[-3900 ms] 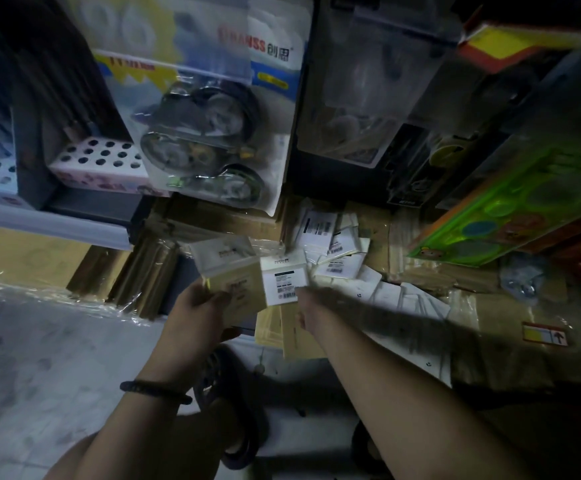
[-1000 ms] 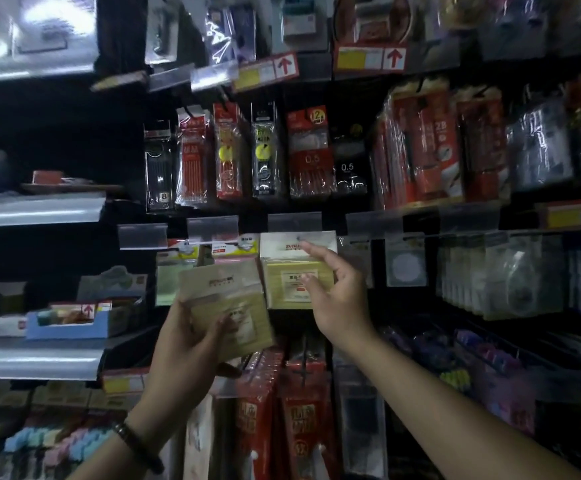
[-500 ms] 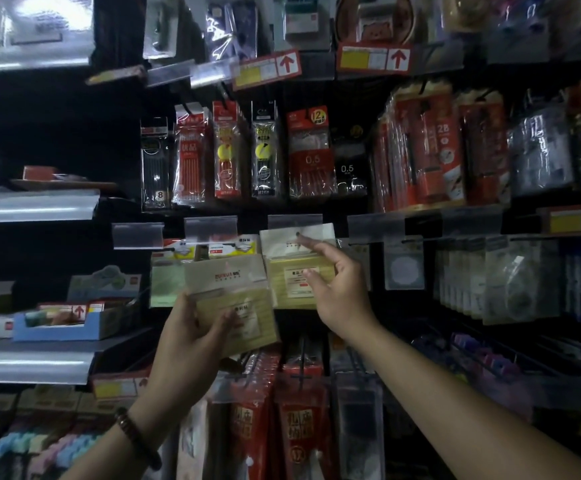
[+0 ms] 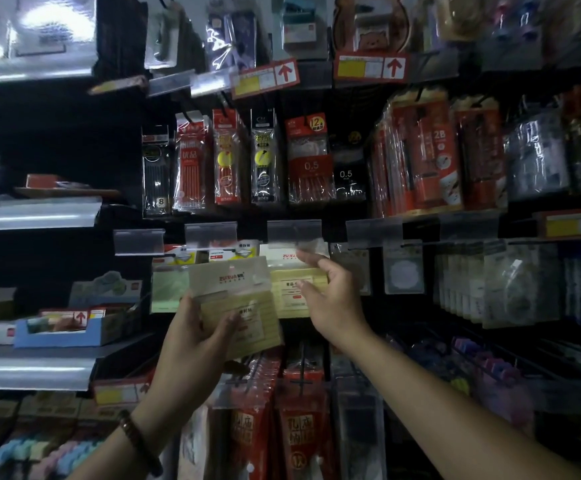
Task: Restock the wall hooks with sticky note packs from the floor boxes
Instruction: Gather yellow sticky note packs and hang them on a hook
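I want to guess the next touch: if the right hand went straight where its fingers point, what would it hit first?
Most likely the hanging yellow sticky note pack just ahead of the right hand; depth is hard to judge.

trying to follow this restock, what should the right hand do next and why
Probably move the right hand across to pinch the sticky note pack that the left hand grips. The right hand is open and holds nothing, a yellow pack already hangs by its fingers, and the left hand's pack is not yet hung.
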`<state>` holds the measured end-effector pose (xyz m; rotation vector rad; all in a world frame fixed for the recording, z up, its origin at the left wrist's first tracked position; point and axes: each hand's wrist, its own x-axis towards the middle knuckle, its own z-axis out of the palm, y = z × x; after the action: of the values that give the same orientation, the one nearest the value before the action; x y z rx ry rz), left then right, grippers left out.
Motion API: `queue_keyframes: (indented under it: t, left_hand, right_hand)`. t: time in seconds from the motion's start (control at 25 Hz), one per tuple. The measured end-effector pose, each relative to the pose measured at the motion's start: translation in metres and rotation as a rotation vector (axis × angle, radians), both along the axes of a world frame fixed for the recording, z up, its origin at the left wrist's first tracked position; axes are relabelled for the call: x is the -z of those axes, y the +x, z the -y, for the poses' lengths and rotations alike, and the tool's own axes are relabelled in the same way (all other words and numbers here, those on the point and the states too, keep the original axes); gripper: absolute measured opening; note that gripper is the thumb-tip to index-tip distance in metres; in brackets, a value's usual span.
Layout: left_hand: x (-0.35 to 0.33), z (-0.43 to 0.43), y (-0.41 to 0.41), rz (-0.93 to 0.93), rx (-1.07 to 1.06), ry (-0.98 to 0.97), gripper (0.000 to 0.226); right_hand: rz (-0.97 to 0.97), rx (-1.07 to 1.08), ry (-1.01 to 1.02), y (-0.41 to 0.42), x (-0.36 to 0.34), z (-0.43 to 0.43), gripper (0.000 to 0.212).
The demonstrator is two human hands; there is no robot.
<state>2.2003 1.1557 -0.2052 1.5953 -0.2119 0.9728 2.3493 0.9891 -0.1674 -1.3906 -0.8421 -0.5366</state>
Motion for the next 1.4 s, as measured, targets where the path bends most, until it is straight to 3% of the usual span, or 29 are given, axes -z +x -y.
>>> queue_keyframes:
  t: [0.24,0.88,1.0,1.16,1.24,1.32,1.4]
  left_hand:
    - [0.000,-0.003,-0.003,-0.004,0.002,-0.001,0.035]
    - [0.002,-0.011,0.002,-0.015,-0.001,-0.006,0.032]
    - [0.000,-0.011,0.004,-0.028,0.010,0.000,0.033]
    - [-0.001,-0.011,0.017,-0.060,0.002,-0.022,0.027]
    - [-0.002,-0.007,0.024,-0.080,0.020,-0.043,0.025]
    - [-0.005,0.002,0.027,-0.088,0.092,-0.082,0.027]
    - [-0.007,0.011,0.030,-0.101,0.169,-0.096,0.029]
  right_hand:
    - [0.149,-0.011,0.069,-0.011,0.003,0.004,0.048]
    - [0.026,-0.070,0.081,-0.013,0.004,0.005,0.049]
    - [0.051,0.114,-0.091,-0.004,-0.002,0.007,0.057]
    - [-0.010,0.478,-0.580,0.006,-0.013,0.013,0.086]
    - [-0.009,0.614,-0.729,-0.005,-0.012,0.020,0.079]
    - [0.090,0.692,-0.650,-0.017,-0.006,0.028,0.059]
    - [0.174,0.507,-0.363,-0.023,0.004,0.032,0.043]
